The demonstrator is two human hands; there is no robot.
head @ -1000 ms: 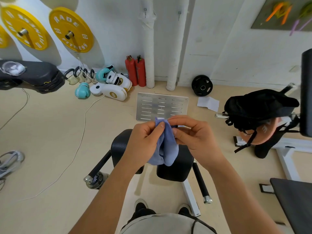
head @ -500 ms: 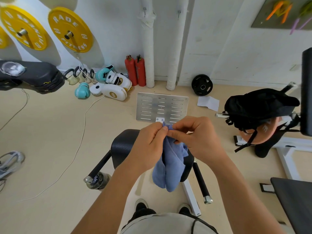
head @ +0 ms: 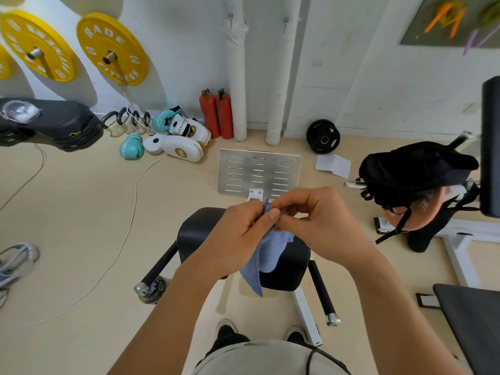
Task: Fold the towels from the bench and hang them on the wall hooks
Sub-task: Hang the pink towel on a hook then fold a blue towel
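Above the black padded bench (head: 286, 269), in the head view, both hands meet at the top edge of a small blue towel (head: 270, 253). The left hand (head: 238, 239) pinches the cloth between thumb and forefinger, and the right hand (head: 322, 226) has its fingers curled in on the same bunched edge, so the two sets of fingertips are touching or very nearly so. The rest of the towel hangs loose below them in a narrow, uneven drape that ends in a point, clear of the bench pad and in front of it. It looks only partly folded.

The likely trouble is the grip itself: both hands hold one small gathered spot, so if either pinch loosens while the fingers hunt for a corner, the cloth could slide out and drop to the floor (head: 81, 226) or onto the bench. Gathering it off-centre would also leave a crooked fold that hangs badly on a hook. No wall hooks can be made out for certain from here.

Compared with half a second ago, the hanging part looks narrower and more twisted, and the hands have drawn closer together at the top edge. A second ago the towel was bunched up short between the hands, hardly hanging at all.
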